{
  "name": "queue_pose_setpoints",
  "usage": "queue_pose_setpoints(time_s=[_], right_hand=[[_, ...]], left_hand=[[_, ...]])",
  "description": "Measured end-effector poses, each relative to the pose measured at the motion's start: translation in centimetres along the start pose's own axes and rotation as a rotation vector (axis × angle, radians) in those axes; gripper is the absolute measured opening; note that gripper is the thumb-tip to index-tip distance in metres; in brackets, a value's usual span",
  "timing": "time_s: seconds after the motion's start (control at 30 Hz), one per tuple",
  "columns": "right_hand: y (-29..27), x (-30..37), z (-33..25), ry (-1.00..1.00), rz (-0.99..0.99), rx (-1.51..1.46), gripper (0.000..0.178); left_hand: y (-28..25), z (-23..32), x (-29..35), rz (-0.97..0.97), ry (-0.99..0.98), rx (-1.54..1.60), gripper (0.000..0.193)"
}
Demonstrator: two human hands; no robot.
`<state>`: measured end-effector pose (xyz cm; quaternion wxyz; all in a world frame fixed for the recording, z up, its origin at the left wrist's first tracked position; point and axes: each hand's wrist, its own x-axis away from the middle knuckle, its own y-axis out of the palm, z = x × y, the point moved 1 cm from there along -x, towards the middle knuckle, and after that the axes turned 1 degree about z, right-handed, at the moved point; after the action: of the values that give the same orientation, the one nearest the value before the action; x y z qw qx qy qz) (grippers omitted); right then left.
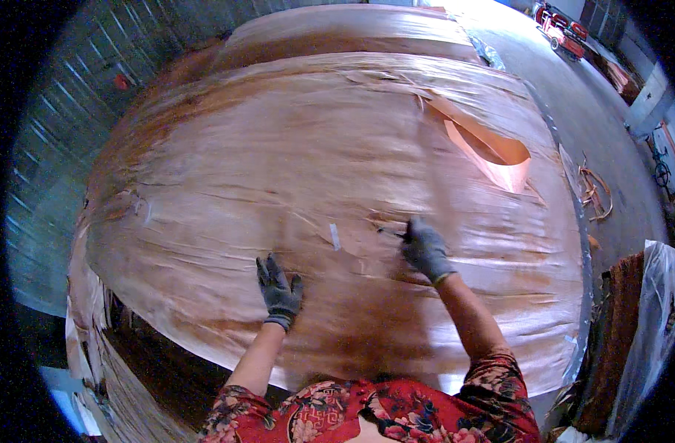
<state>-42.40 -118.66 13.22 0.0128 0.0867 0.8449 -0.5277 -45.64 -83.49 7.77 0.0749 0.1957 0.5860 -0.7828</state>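
The brown sheet (337, 162) fills the middle of the scene, with a rough, split spot (380, 218) just left of the right grip (408, 235). That grip is clenched around what looks like a slim dark tool (391, 233) pointing left; the left grip (280, 288) is released, fingers spread, palm down near and left, though whether it presses the sheet is hard to tell. The step seems to be trimming or lifting at the split. To do it well, the left palm should keep the sheet flat, out of the tool's path, and the tool should run low and shallow, since such thin, wrinkled stuff would probably tear along its grain. The pale strip (334, 237) between the hands is best left unsnagged.
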Motion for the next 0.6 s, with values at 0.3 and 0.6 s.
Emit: queue_pose_setpoints(time_s=[0.3, 0.6], right_hand=[[-11.4, -6.6, 14.5, 0.135, 0.472, 0.249, 0.050], [-9.9, -4.4, 17.1, -0.037, 0.417, 0.351, 0.015]], left_hand=[[-0.2, 0.8, -0.1, -0.020, 0.037, -0.047, 0.072], [-0.5, -0.2, -1.0, 0.020, 0.053, 0.013, 0.069]])
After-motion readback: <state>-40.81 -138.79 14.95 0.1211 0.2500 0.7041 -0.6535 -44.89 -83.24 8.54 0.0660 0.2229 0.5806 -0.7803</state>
